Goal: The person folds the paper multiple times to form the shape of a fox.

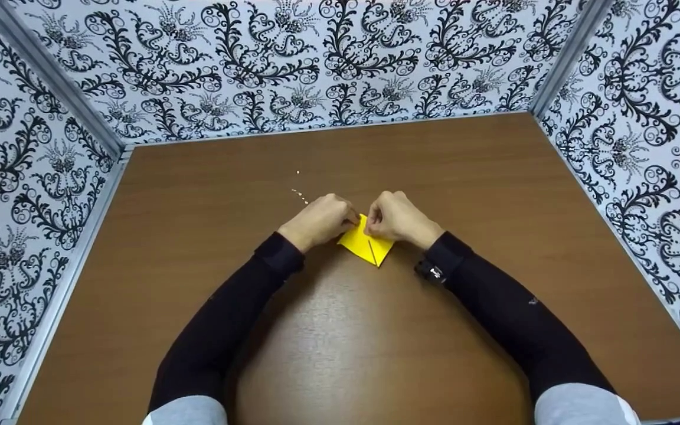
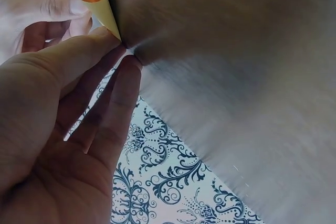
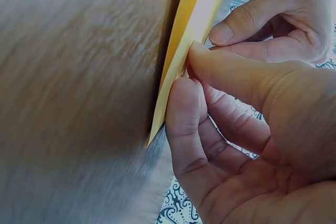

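A small piece of folded yellow paper lies on the table, one corner pointing toward the person and a dark line running to that corner. My left hand pinches its far left edge between thumb and fingers. In the left wrist view the paper curls up, orange inside, with the left thumb at its tip. From the other side, my right hand pinches the paper near its far corner. The right wrist view shows the right thumb against the layered edge of the paper.
Several tiny white flecks lie on the brown wooden table, beyond the left hand. Walls with black-and-white scroll patterns enclose the table at the back and both sides. Dark sleeves cover the forearms.
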`<state>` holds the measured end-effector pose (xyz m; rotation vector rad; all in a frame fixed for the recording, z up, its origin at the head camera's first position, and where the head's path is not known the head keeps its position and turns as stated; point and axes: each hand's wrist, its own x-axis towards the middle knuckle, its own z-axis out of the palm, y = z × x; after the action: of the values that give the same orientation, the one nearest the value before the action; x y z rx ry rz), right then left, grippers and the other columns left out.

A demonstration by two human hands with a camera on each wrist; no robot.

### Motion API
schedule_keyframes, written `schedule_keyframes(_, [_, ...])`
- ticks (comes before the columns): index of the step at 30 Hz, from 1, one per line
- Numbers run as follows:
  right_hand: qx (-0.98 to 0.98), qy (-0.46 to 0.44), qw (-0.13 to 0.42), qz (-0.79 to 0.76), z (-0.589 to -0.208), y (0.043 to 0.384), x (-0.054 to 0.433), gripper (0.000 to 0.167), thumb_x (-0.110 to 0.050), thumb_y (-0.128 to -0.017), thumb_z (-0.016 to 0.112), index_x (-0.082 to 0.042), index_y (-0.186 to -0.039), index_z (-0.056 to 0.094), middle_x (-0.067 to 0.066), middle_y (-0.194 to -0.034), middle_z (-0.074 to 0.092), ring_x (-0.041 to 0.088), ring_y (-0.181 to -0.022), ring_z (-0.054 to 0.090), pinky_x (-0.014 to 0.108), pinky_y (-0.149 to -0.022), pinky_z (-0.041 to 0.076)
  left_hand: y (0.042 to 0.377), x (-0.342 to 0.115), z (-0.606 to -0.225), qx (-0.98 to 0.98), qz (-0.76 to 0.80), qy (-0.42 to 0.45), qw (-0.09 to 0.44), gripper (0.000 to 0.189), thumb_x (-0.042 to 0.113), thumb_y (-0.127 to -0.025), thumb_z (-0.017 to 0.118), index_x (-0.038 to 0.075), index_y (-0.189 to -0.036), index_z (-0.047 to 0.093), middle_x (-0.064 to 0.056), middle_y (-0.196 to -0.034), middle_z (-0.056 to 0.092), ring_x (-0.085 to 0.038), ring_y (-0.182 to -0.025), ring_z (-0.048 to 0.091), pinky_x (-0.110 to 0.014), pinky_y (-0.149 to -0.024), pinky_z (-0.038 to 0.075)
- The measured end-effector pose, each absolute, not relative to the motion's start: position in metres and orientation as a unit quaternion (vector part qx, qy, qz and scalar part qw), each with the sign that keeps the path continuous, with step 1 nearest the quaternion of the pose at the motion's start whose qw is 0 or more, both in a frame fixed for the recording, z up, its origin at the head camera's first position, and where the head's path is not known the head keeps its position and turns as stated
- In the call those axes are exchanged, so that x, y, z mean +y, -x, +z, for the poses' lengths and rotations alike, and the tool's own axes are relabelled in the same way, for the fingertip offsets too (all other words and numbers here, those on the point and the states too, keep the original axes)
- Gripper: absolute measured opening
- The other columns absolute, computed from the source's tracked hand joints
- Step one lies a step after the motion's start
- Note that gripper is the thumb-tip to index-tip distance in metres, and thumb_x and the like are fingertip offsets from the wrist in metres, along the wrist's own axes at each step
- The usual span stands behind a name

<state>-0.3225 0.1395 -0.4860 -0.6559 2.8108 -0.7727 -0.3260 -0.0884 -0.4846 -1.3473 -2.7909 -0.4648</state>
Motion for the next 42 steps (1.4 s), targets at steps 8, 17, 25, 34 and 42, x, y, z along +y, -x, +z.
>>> schedule_keyframes(8, [0.936, 0.226, 0.076, -0.259, -0.486, 0.320, 0.137, 0.011, -0.017, -0.097, 0.094, -0.010, -0.089, 0.091, 0.006, -0.087, 0.085, 0.014, -0.073, 0.067, 0.022, -0.068, 0.052, 0.319, -0.093, -0.485, -0.895, -0.147, 0.422, 0.003, 0.015, 0.003, -0.112, 0.075, 0.003, -0.108, 0.090, -0.013, -0.105, 0.087, -0.030, -0.094, 0.081, -0.043, -0.088, 0.070])
schedule_keyframes(17, [0.935, 0.225, 0.074, -0.263, -0.485, 0.319, 0.139, 0.011, -0.017, -0.098, 0.092, -0.011, -0.088, 0.090, 0.005, -0.090, 0.085, 0.016, -0.075, 0.067, 0.025, -0.070, 0.052, 0.305, -0.102, -0.486, -0.892, -0.154, 0.424, 0.021, 0.017, 0.002, -0.111, 0.077, 0.004, -0.097, 0.086, -0.012, -0.090, 0.079, -0.022, -0.079, 0.069, -0.038, -0.076, 0.063])
schedule_keyframes(25, [0.939, 0.221, 0.075, -0.253, -0.483, 0.320, 0.138, 0.010, -0.016, -0.099, 0.092, -0.011, -0.090, 0.090, 0.006, -0.093, 0.085, 0.016, -0.078, 0.067, 0.025, -0.071, 0.052, 0.292, -0.110, -0.487, -0.892, -0.163, 0.421, 0.034, 0.018, -0.001, -0.108, 0.079, 0.003, -0.092, 0.083, -0.010, -0.086, 0.074, -0.018, -0.077, 0.064, -0.036, -0.074, 0.062])
schedule_keyframes(34, [0.941, 0.218, 0.076, -0.249, -0.483, 0.320, 0.138, 0.011, -0.018, -0.100, 0.092, -0.010, -0.092, 0.090, 0.008, -0.096, 0.085, 0.017, -0.079, 0.069, 0.027, -0.073, 0.055, 0.278, -0.119, -0.488, -0.887, -0.158, 0.432, 0.049, 0.011, 0.003, -0.109, 0.081, 0.004, -0.104, 0.090, -0.011, -0.094, 0.082, -0.027, -0.087, 0.082, -0.042, -0.084, 0.072])
schedule_keyframes(42, [0.941, 0.215, 0.078, -0.250, -0.485, 0.320, 0.139, 0.010, -0.017, -0.100, 0.092, -0.010, -0.094, 0.090, 0.008, -0.099, 0.085, 0.018, -0.081, 0.069, 0.029, -0.075, 0.056, 0.268, -0.124, -0.489, -0.887, -0.154, 0.434, 0.038, 0.013, 0.003, -0.109, 0.080, 0.003, -0.117, 0.091, -0.012, -0.105, 0.087, -0.027, -0.095, 0.085, -0.042, -0.089, 0.072])
